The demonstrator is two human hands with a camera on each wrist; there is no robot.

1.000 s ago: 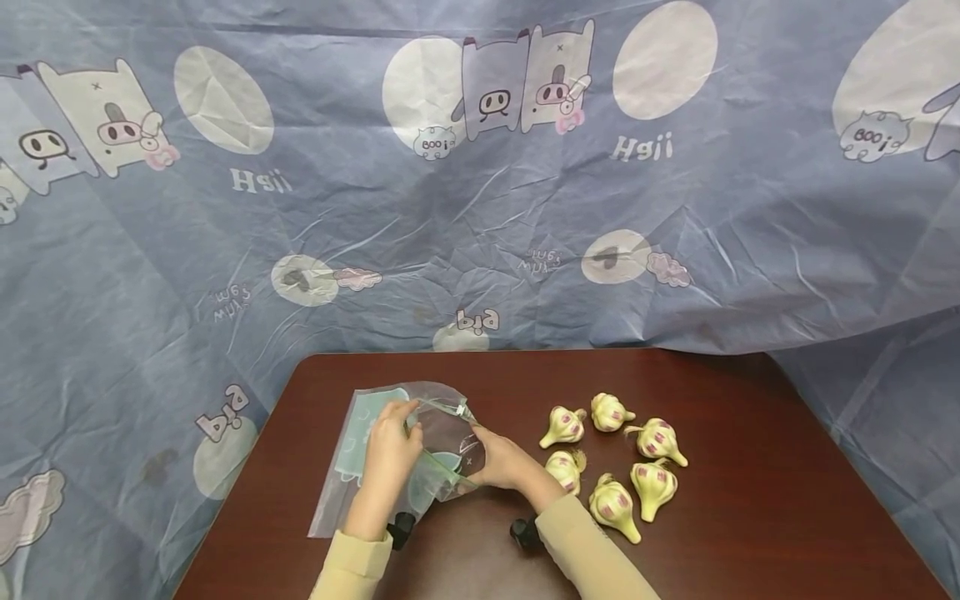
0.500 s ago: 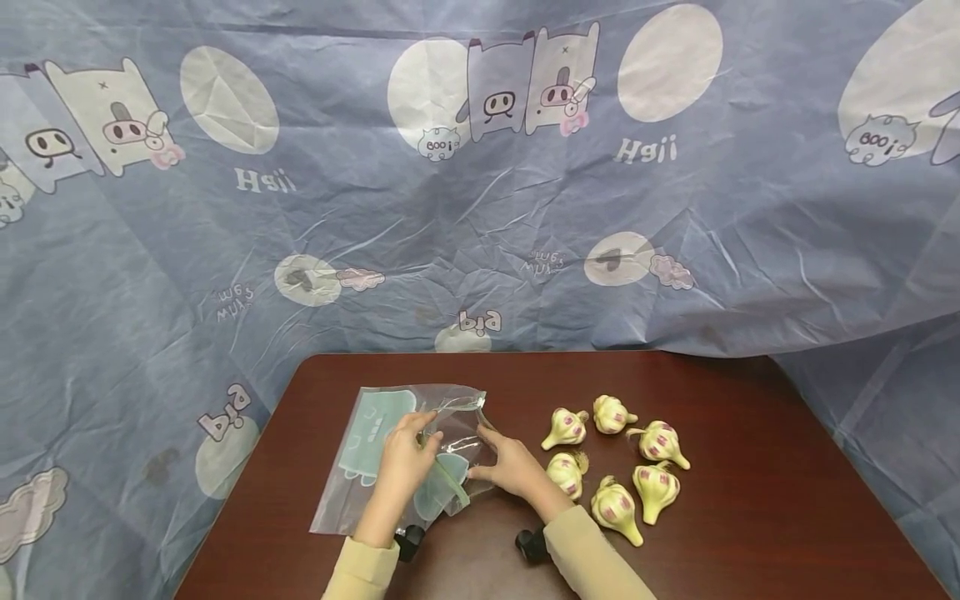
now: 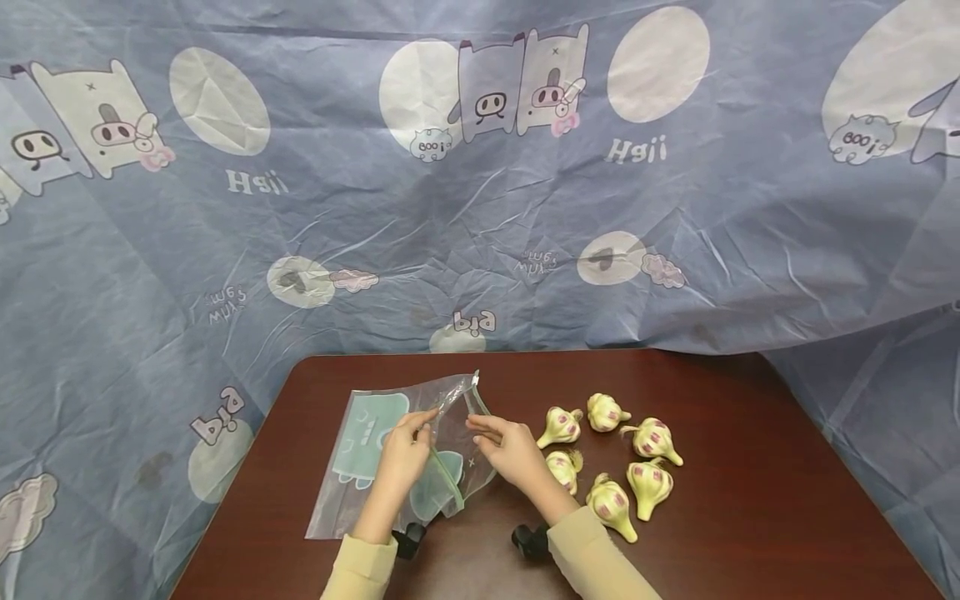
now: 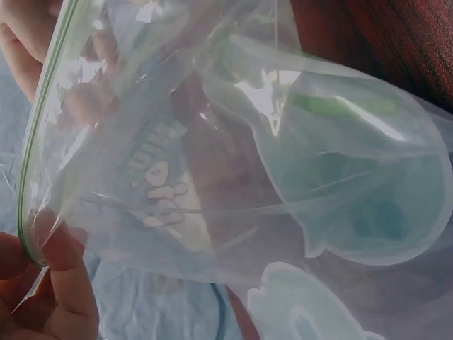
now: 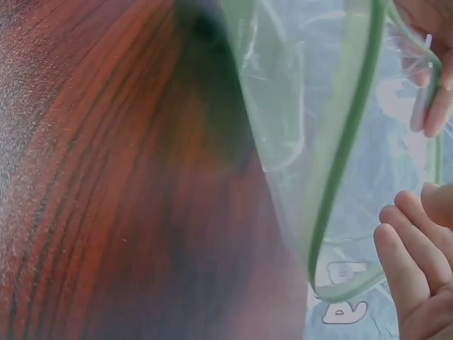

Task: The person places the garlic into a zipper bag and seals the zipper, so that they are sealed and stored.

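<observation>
A clear zip bag (image 3: pixel 375 450) with a teal cartoon print lies on the left of the table, its green-edged mouth raised and parted towards the right. My left hand (image 3: pixel 405 457) pinches the near side of that mouth; in the left wrist view, its thumb and fingers (image 4: pixel 71 283) grip the green zip strip. At the opening's right side is my right hand (image 3: pixel 517 454), fingers nearly straight. The right wrist view has its fingers (image 5: pixel 403 262) close beside the green rim (image 5: pixel 347 156); whether they touch it I cannot tell.
Several garlic bulbs (image 3: pixel 611 504) with purplish patches form a loose ring on the brown table (image 3: pixel 735 500), right of the right hand. A blue printed cloth (image 3: pixel 465 217) hangs behind the table. Black wrist devices (image 3: pixel 408 540) sit under both wrists.
The bag's mouth has narrowed from a wide round opening, and its white slider corner has risen. My right fingers have straightened away from the spread hold on the right rim. The garlic stays put.
</observation>
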